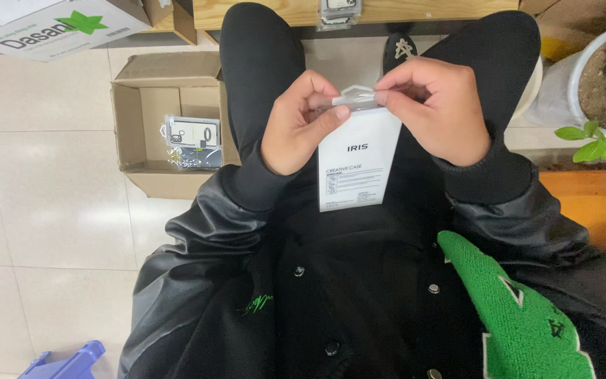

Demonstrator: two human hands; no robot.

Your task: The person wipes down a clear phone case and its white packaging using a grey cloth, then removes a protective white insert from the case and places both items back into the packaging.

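The step in hand looks like working at the top flap of a flat white packet (359, 158), held upright over the lap. The left hand (299, 126) pinches the clear plastic top edge between thumb and fingers; the right hand (433, 105) is closed on the same edge from the other side. The next move likely calls for a steady pull on thin, slippery film. Far left, an open cardboard box (142, 112) on the tiled floor holds another glossy wrapped packet (192, 133).

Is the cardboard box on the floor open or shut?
Open: the cardboard box has its flaps spread, and a clear-wrapped packet shows inside.
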